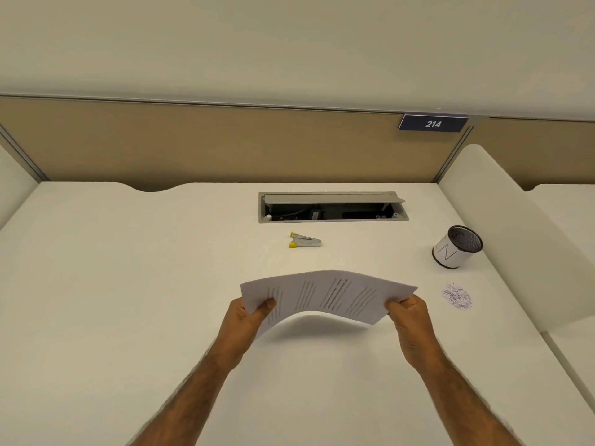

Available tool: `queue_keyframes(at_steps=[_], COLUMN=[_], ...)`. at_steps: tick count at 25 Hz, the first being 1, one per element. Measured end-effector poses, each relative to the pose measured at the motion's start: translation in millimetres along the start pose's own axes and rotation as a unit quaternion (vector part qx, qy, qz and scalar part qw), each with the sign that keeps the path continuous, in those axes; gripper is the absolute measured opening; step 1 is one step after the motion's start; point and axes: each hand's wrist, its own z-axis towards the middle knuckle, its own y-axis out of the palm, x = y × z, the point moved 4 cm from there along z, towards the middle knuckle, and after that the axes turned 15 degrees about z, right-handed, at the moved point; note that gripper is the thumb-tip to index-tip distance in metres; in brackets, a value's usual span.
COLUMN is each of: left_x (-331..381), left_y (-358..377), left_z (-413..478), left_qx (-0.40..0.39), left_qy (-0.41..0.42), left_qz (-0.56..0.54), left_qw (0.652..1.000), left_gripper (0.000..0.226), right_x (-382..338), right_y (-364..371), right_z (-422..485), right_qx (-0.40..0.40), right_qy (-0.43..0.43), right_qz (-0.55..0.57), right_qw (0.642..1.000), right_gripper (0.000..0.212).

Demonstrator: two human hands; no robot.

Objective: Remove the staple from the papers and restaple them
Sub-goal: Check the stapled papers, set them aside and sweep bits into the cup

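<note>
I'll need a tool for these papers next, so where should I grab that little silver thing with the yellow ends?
Probably pinch the silver tool across its middle, reaching from above on the near side. It lies flat on the desk, yellow ends splayed left, joined end right. The left hand and right hand hold the papers, so free one first.

Dark blue plate (pixel 433 123) fixed at the top edge of the tan partition (pixel 225 146), white slanted digits: 214. Mesh cup (pixel 455 247) standing on the desk (pixel 128 268), far right, has a white band round it with one large thin mark that reads like a capital N. The papers (pixel 325 296) carry printed lines in blocks plus one bolder line near the middle, all too small and blurred to read.
</note>
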Motion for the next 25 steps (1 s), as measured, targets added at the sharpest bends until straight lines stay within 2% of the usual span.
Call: queue_keyframes(at_steps=[4, 10, 13, 17, 22, 25], left_x=[-1.6, 2.6, 16.8, 29.2, 37.0, 31.0], left_y=[1.2, 4.0, -4.5, -9.5, -11.0, -11.5], left_z=[-1.5, 3.8, 12.8, 16.7, 17.7, 18.0], left_qx=[-0.010, -0.023, -0.073, -0.117, -0.050, -0.034], left_qy=[0.003, -0.013, -0.018, -0.045, 0.002, 0.016], left_qz=[-0.013, -0.009, -0.022, -0.100, -0.055, -0.030], left_qw=[1.000, 1.000, 0.997, 0.987, 0.997, 0.999], left_gripper=[0.039, 0.044, 0.046, 0.052, 0.060, 0.059], right_x=[3.6, 10.7, -6.6, -29.1, -27.5, -18.0], right_y=[-0.3, 2.7, 4.6, 9.4, 9.2, 8.0], right_z=[2.2, 5.4, 10.8, 16.0, 25.6, 24.7], right_qx=[-0.030, -0.030, -0.051, -0.086, -0.061, -0.057], right_qy=[0.016, 0.053, 0.072, 0.087, 0.016, -0.002], right_qz=[-0.012, -0.033, -0.045, 0.002, 0.059, 0.044], right_qw=[0.999, 0.998, 0.995, 0.993, 0.996, 0.997], right_gripper=[0.034, 0.022, 0.023, 0.026, 0.026, 0.025])
